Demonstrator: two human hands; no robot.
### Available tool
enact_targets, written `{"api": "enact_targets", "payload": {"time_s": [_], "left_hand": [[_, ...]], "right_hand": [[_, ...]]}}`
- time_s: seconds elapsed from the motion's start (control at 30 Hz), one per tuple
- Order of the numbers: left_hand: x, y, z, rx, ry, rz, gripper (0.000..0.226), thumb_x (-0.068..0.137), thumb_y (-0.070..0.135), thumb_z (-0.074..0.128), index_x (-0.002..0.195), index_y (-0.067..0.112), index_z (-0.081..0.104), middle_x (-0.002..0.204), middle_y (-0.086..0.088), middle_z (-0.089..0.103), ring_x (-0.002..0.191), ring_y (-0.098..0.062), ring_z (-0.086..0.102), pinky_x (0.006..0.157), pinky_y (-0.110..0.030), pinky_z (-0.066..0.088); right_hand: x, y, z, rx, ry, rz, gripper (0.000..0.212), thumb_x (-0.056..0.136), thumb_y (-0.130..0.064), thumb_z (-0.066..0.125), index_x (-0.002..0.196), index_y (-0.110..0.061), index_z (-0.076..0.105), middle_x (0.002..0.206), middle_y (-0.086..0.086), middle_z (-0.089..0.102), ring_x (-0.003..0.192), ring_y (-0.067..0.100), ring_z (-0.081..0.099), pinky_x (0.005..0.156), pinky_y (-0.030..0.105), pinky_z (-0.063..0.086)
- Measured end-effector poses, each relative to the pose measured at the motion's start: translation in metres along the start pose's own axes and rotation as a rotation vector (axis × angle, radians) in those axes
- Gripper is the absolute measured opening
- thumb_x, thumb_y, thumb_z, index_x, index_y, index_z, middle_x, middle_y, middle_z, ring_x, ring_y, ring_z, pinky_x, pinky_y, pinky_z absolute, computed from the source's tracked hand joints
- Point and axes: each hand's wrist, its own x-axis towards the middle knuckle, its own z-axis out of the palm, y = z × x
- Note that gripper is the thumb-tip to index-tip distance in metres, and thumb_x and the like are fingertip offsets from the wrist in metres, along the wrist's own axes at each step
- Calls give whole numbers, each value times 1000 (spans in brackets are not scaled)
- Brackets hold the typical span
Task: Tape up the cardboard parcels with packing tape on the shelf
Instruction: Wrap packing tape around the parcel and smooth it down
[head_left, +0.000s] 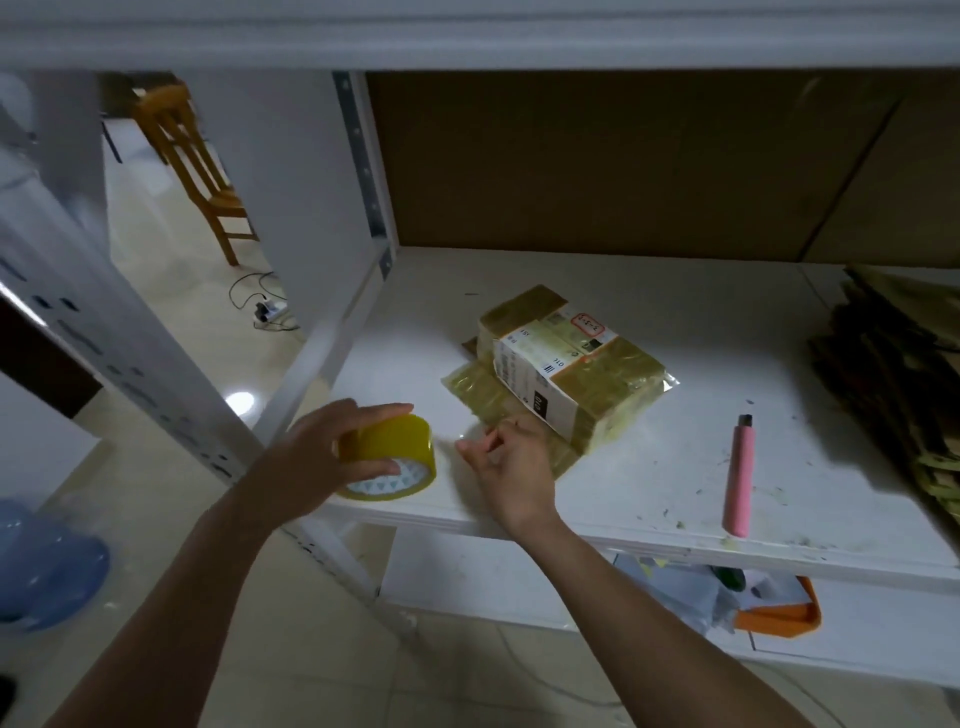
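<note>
Item 1. Shelf (649, 457): a white board at working height, taken here as the landmark. Everything the task needs is kept on it within arm's reach of its front edge.

Item 2. Parcel (563, 371): lies flat near the middle of the shelf, already wound in yellowish tape, with a printed label on top. Loose film is spread from under it towards the front edge. It is judged to be laid flat so that tape can be run across its faces.

Item 3. Roll of packing tape (385, 457): yellow, at the front left corner of the shelf, tilted with its lower rim on or just above the board. It is gripped by the left hand (324, 457), fingers curled over the top and thumb beneath, presumably so that it is steadied while tape is drawn off.

Item 4. Right hand (506, 467): held over the shelf's front edge, between roll and parcel, fingers loosely curled and thumb and forefinger brought close together. It is judged that the free end of the tape is being pinched; no strip can be made out, so what is held, if anything, cannot be told.

Item 5. Pink cutter (738, 478): lies on the shelf right of the parcel, well apart from both hands, probably kept ready for cutting the tape.

Item 6. Flattened cardboard (893, 384): heaped at the right end of the shelf.
</note>
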Motion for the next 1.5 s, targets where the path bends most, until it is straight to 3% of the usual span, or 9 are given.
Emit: {"api": "enact_targets", "payload": {"time_s": [0.2,0.4,0.57,0.8,0.97,1.1,1.17,1.33,1.5], "left_hand": [[13,21,2,412,16,6,57,85,48,68,135,57,43,95,13,46,100,-15,52,87,-36,46],[20,36,5,391,-75,-39,70,77,65,65,141,52,40,101,8,41,104,-16,50,87,-35,48],[19,36,13,341,11,31,52,88,66,44,137,48,49,99,6,40,95,-11,52,82,-33,48],[29,53,17,522,98,95,42,94,41,59,135,36,56,117,-1,47,114,-19,45,99,-39,42],[42,90,58,169,101,223,37,96,21,57,132,27,60,106,6,61,90,-7,62,80,-29,53],[59,106,105,-87,-22,127,46,103,26,46,148,34,38,132,0,57,123,-16,54,104,-39,46],[64,106,118,-266,-18,64,40,104,30,43,141,45,39,131,2,58,123,-14,53,107,-37,43],[71,104,132,-662,14,-63,25,104,27,46,120,46,49,123,0,65,105,-7,66,88,-21,52],[68,106,139,-903,-19,-184,20,104,15,42,113,24,57,116,1,65,102,-6,65,83,-18,54]], "right_hand": [[-7,4,15,-171,17,-50,34,94,-34,62,70,-15,46,108,1,45,81,10,43,63,27,39],[-7,1,17,-121,32,-27,20,87,-16,70,86,-12,50,115,7,38,94,25,54,75,34,48],[-3,3,12,-88,34,-42,43,82,-10,76,110,-4,43,122,8,37,96,18,42,87,26,42],[-43,16,-41,23,348,-380,11,91,-15,62,97,-16,52,91,-6,51,71,7,46,60,22,40],[-4,35,-120,45,735,-342,16,92,-9,59,106,-10,53,107,-1,46,93,22,52,72,27,45],[34,57,-154,146,277,-86,31,101,-28,51,132,-30,53,137,-8,49,130,9,42,103,21,33],[30,59,-159,288,89,-25,26,103,-30,46,124,-31,60,124,-15,60,117,-5,52,92,5,36],[-6,66,-153,254,280,-16,15,99,-27,55,97,-15,63,87,-3,65,73,-4,54,70,2,38],[-11,78,-142,120,349,20,14,96,-32,58,84,-25,56,76,-6,62,77,-8,53,105,34,34]]}}
